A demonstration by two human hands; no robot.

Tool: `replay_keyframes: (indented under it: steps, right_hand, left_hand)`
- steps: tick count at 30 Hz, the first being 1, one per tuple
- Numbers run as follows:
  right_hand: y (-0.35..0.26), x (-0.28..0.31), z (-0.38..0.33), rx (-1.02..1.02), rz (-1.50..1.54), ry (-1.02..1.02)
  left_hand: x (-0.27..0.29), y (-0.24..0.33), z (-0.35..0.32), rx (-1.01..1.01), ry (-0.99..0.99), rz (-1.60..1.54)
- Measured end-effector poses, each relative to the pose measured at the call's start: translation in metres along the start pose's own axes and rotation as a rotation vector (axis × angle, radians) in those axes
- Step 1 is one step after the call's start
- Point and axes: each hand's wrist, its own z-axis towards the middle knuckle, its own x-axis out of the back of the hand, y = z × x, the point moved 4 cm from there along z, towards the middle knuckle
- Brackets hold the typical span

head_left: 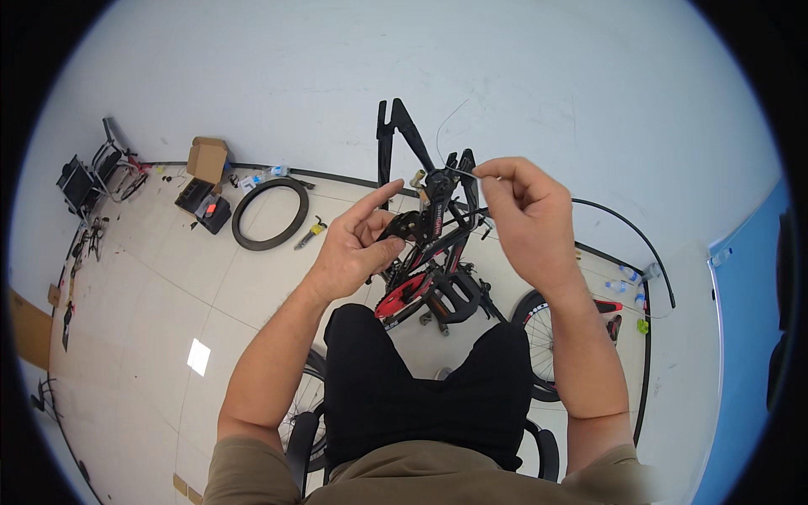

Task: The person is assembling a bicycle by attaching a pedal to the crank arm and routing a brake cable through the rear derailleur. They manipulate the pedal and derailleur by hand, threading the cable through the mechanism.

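R hand raised at chest height, forearm coming up from lower right, wrist bent inward. Thumb + index pinched tight on a thin wire; other fingers curled loosely behind. Wire runs left from the pinch toward the derailleur, w/ a loose end arcing up against the wall.

L hand lower and left, forearm up from lower left. Index finger extended, pointing toward the derailleur; thumb up; remaining fingers half curled around a black part at the derailleur's left side. Looks like a loose hold, but whether it's actually clamped — can't tell, fingers hide the contact.

Derailleur sits between both hands, on a black frame that stands upside-down in front of the knees. Red chainring and black pedal just below the hands. Black cable housing loops off right from behind R hand.

Floor: tyre lying flat far left, cardboard box beyond it, wheel by R knee. Person seated, black shorts.
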Motion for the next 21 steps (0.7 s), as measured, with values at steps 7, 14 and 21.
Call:
replay_keyframes:
  steps: [7,14,21]
  right_hand:
    - [0.001,-0.008,-0.007,0.319,-0.294,-0.004]
    - [-0.002,-0.003,-0.014,0.298,-0.443,-0.009]
    - [-0.007,0.020,-0.047,0.216,-0.125,0.070]
  left_hand:
    - [0.002,-0.003,0.000,-0.016,0.014,-0.021]
    - [-0.001,-0.002,-0.003,-0.012,0.026,-0.019]
    - [-0.005,-0.011,-0.003,-0.097,0.100,-0.038]
